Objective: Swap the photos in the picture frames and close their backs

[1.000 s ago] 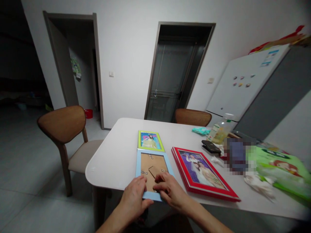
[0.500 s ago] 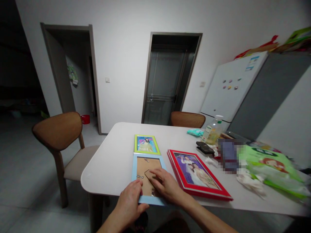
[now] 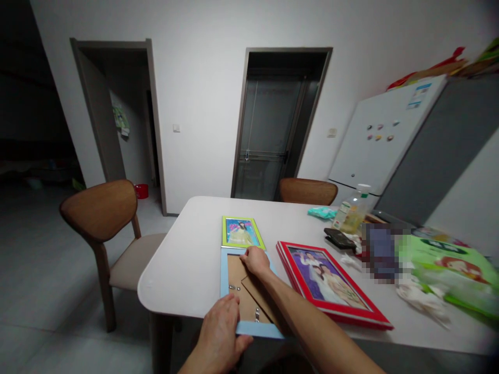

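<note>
A light blue picture frame (image 3: 225,267) lies face down on the near edge of the table, its brown backing board (image 3: 245,306) showing with small metal clips and a stand flap. My left hand (image 3: 220,330) grips the frame's near left corner, fingers on top and thumb at the edge. My right hand (image 3: 256,261) is closed at the far edge of the backing, its fingertips over the spot of a metal clip, which they hide. A green picture frame (image 3: 225,231) lies face up just beyond. To the right lies a red picture frame (image 3: 380,318), photo up, seemingly stacked on another.
On the table's right are a bottle (image 3: 353,210), a black wallet-like item (image 3: 339,239), a teal packet (image 3: 322,213), crumpled tissue (image 3: 423,301) and a green plastic pack (image 3: 454,259). Wooden chairs stand at left (image 3: 101,210) and behind (image 3: 307,191). A fridge (image 3: 384,140) is at the right.
My right hand has moved from the near right part of the backing to its far edge, and its fingers have curled. My left hand keeps its place on the frame. The view has shifted slightly.
</note>
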Action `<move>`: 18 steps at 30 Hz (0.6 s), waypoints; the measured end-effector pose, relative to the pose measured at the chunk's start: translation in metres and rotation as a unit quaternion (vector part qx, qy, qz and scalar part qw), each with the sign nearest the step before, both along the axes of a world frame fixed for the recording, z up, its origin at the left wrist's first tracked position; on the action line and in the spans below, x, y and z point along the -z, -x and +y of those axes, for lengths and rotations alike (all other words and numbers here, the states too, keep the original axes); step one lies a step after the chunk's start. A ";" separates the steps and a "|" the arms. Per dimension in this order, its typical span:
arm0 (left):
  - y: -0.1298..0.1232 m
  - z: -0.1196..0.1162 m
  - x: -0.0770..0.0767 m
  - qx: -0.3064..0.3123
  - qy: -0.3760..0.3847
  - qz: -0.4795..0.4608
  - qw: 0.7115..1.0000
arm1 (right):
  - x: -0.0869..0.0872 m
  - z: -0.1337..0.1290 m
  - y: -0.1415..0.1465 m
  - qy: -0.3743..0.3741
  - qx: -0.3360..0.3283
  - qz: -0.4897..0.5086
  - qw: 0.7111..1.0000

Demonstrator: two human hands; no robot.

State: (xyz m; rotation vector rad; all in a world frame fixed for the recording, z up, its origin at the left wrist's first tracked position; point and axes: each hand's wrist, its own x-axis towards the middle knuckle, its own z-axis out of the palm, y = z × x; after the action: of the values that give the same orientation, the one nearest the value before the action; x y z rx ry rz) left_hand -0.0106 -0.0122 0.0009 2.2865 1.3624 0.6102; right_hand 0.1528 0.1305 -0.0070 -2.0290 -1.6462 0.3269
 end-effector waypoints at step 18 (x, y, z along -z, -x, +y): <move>-0.015 0.006 -0.011 0.023 -0.037 -0.059 0.997 | -0.038 -0.085 -0.047 -0.126 -0.026 0.378 0.917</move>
State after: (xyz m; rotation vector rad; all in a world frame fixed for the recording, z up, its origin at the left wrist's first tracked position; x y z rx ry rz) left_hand 0.0041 -0.0064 0.0117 2.2938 1.2470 0.7804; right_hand 0.1997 0.0451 0.0305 -1.3995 -1.1707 0.7630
